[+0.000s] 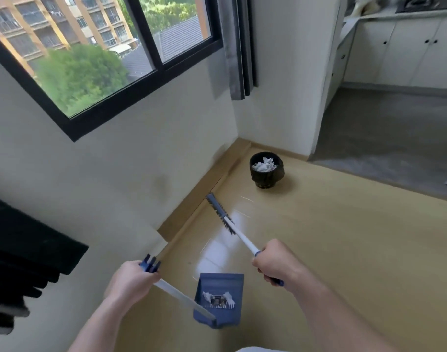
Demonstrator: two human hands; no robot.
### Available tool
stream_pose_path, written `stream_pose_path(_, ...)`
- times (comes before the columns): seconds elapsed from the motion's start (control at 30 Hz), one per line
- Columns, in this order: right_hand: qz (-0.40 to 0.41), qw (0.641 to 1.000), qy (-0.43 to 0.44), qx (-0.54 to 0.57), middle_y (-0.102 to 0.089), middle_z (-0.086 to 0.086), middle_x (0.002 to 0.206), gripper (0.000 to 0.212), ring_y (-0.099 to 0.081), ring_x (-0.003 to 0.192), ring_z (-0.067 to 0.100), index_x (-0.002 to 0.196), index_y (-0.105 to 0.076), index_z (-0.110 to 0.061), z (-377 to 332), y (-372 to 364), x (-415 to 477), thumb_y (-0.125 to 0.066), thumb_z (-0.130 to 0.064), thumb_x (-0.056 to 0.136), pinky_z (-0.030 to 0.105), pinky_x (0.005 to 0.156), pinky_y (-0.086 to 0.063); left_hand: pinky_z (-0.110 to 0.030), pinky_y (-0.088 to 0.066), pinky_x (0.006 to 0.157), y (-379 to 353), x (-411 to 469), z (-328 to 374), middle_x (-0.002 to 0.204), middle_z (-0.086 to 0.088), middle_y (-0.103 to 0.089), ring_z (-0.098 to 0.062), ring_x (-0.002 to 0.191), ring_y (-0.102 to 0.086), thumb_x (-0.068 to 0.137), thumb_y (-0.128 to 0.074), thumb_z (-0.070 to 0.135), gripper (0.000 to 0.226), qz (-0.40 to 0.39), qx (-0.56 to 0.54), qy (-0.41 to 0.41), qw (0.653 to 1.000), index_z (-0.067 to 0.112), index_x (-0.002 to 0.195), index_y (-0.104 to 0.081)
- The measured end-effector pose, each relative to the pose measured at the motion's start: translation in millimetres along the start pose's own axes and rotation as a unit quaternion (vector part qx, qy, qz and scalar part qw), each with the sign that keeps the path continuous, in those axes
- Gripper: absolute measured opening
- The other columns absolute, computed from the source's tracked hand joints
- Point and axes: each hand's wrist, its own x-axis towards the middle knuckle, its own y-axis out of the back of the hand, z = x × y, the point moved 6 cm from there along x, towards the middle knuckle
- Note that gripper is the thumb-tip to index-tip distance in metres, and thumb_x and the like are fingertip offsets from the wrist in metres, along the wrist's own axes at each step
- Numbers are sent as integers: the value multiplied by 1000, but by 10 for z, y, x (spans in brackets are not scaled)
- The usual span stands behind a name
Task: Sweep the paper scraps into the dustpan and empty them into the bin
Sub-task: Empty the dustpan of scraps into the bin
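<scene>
My left hand (132, 280) grips the blue top of the dustpan's long white handle. The blue dustpan (221, 283) sits low in front of me and holds a few white paper scraps (228, 298). My right hand (275, 261) grips the white handle of the broom, whose blue brush head (218, 210) points toward the wall's skirting. A small black bin (266, 171) stands on the floor near the room's corner, with white crumpled paper inside it.
The floor is pale wood (344, 250), with a white wall and a window on the left. A grey curtain (239, 47) hangs by the corner. A dark piece of furniture (21, 262) stands at the left. A doorway leads to a kitchen with a grey floor (390, 128).
</scene>
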Motion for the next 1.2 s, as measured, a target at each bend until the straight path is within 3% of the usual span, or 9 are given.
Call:
stream_pose_path(0.1,10,1000,0,8,-53,16,64,10,-45,48,24,79,-58,2,-31,254,129,-51,-5,83,24,43,-31,-27,-43,56,-38,-15,472,67,0,-70,-20,67,-67,71,-71,31,12,17,11,-45,999,18,70,-70)
stream_pose_path(0.3,21,999,0,26,-54,18,65,10,-45,51,26,80,-60,1,-139,682,390,-52,-5,80,26,45,-32,-28,-50,59,-44,37,1304,69,7,-68,-14,67,-64,76,-71,33,8,45,61,-116,990,26,72,-68)
stream_pose_path(0.47,32,998,9,49,-53,16,65,24,-42,52,25,94,-63,9,-270,1115,750,-53,-8,80,24,42,-29,-26,-48,54,-97,308,1903,64,8,-65,-15,64,-63,78,-68,38,11,72,84,-144,983,31,70,-65)
stream_pose_path(0.7,30,998,15,58,-50,12,70,24,-37,45,19,100,-62,4,-624,1785,1388,-56,-12,83,23,43,-26,-28,-52,57,-217,909,2600,66,11,-65,-15,67,-63,80,-65,40,7,101,85,-148,980,36,74,-63)
stream_pose_path(0.83,31,998,17,47,-50,12,69,10,-37,52,21,86,-61,-6,-846,2188,1719,-55,-13,84,24,45,-26,-30,-54,59,-291,1242,3059,67,10,-64,-17,69,-61,80,-63,41,10,106,83,-144,980,35,73,-61)
stream_pose_path(1.03,41,998,11,51,-48,13,65,6,-37,50,21,81,-58,-9,-1070,2785,2255,-55,-15,83,24,43,-27,-28,-51,58,-405,1691,3823,69,9,-64,-16,68,-59,79,-63,41,9,99,91,-129,982,34,73,-60)
stream_pose_path(1.2,55,997,7,57,-51,12,65,21,-40,52,24,94,-63,-1,-1183,3356,2884,-57,-16,82,26,44,-30,-28,-52,60,-603,1987,4468,70,11,-64,-16,69,-60,81,-62,42,8,101,103,-131,981,38,75,-60)
